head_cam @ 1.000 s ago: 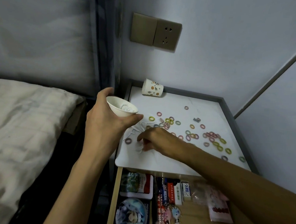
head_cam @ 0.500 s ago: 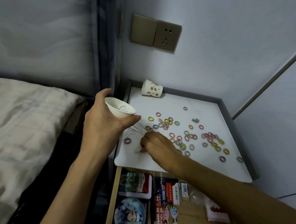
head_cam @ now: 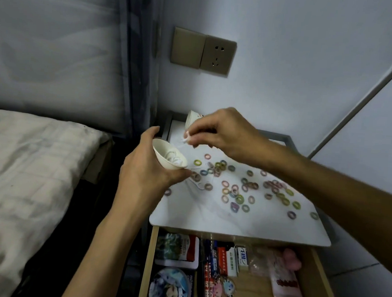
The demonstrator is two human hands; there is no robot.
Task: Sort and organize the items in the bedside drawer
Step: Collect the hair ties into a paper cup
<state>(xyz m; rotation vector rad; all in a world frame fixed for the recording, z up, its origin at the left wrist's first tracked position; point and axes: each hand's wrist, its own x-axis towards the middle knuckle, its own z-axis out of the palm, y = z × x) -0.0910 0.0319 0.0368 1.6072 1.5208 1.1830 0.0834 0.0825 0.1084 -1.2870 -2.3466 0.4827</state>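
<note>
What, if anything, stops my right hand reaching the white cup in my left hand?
Probably nothing, so yes: the right hand, pinching white bands, hovers just above the white cup, which the left hand holds tilted, mouth open toward it.

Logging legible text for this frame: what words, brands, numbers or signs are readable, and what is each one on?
Nothing reads with certainty; all print lies in the open drawer and is blurred.
White eraser: blue logo letters, unreadable.
Red-and-white packets: white characters, unreadable.
Tin lid: red-and-white label, unreadable.
Pink packet: red print, unreadable.
</note>
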